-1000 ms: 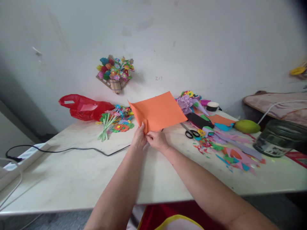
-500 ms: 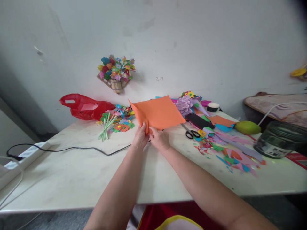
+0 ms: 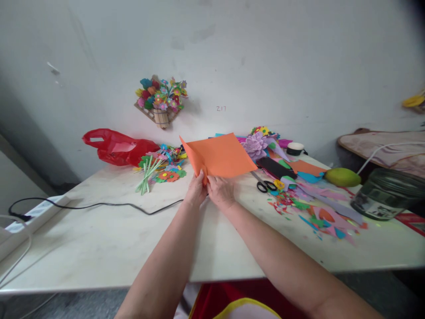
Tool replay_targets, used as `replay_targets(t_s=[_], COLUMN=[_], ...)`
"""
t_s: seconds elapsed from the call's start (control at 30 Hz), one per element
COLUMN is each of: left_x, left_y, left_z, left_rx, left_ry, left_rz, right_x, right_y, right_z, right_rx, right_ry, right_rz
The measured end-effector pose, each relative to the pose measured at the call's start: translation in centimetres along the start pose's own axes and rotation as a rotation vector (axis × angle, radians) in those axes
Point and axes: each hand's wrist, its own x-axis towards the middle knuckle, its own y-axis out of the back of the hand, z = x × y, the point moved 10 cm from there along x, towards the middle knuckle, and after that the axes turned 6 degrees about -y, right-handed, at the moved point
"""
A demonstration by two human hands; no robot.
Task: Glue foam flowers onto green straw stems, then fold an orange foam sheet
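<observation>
An orange craft sheet (image 3: 222,155) is held up over the middle of the table, its near left corner bent and gathered. My left hand (image 3: 196,189) is closed on that corner, thumb on top. Right beside it my right hand (image 3: 220,191) pinches the same near edge; some of its fingertips are hidden. The sheet's left side curls upward, while the rest spreads out flat toward the wall. Black-handled scissors (image 3: 266,185) lie just right of the sheet, their blades partly under its edge.
Left are a red plastic bag (image 3: 119,150), pale green sticks (image 3: 148,175), foam flowers (image 3: 169,176) and a black cable (image 3: 133,206) to a power strip (image 3: 40,219). Right are colourful scraps (image 3: 327,217), a lilac flower (image 3: 255,146), a yellow-green oval object (image 3: 342,177) and a glass jar (image 3: 381,197).
My right hand's fingers have shifted slightly left and up, closer to the left hand at the bent corner. The sheet's curled left side has moved a little right.
</observation>
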Motion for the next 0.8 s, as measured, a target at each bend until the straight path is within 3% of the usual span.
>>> replay_targets(t_s=[0.13,0.27,0.43,0.53,0.63,0.8], left_x=[0.0,0.1,-0.1,-0.4,-0.6,-0.8], left_y=[0.1,0.1,-0.4,-0.5,-0.7,-0.9], left_z=[0.0,-0.1,-0.4,-0.8,-0.8,-1.1], left_rx=[-0.002,0.005,0.085,0.153,0.158,0.157], left_ry=[-0.006,-0.009,0.012,0.052,0.067,0.103], left_rz=[-0.005,-0.016,-0.088,-0.106,-0.112,-0.115], right_x=[0.0,0.2,0.4,0.5,0.6,0.5], right_y=[-0.1,-1.1,-3.5,-4.1,-4.5,-5.5], right_z=[0.2,1.9,3.0,3.0,3.4,3.2], right_rx=[0.048,0.239,0.89,1.176,1.267,1.339], right_ry=[-0.031,-0.198,-0.376,-0.405,-0.442,-0.485], right_rz=[-0.01,-0.074,-0.225,-0.232,-0.205,-0.274])
